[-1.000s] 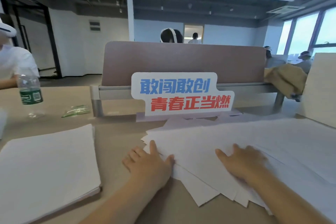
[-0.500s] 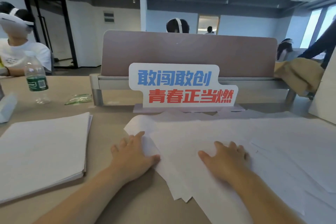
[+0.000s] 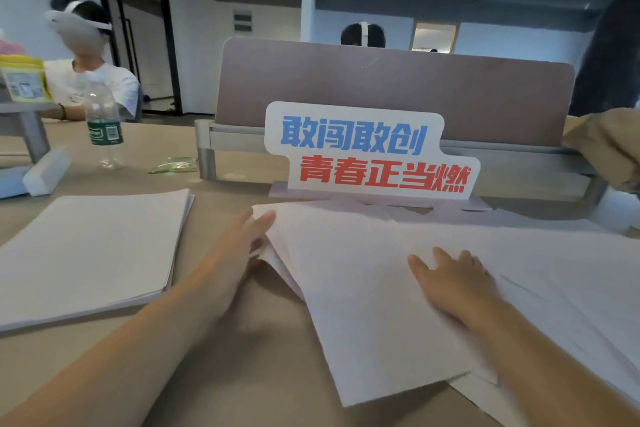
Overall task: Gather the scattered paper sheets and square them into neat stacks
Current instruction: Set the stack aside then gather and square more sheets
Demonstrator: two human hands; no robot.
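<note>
Loose white paper sheets (image 3: 349,291) lie fanned and overlapping across the middle and right of the tan table (image 3: 221,367). My left hand (image 3: 242,246) is at their left edge with straight fingers, touching the upper left corner of the pile. My right hand (image 3: 453,281) rests flat, palm down, on top of the sheets. A squared stack of white paper (image 3: 90,253) lies apart on the left of the table.
A sign with blue and red characters (image 3: 367,152) stands just behind the sheets, in front of a mauve desk divider (image 3: 391,90). A water bottle (image 3: 104,128), a green wrapper (image 3: 173,165) and a white box (image 3: 45,172) sit at the back left. A person sits beyond them.
My left hand has slid forward along the left edge of the loose sheets, whose corner has shifted. My right hand stays flat on the pile. The view has turned left.
</note>
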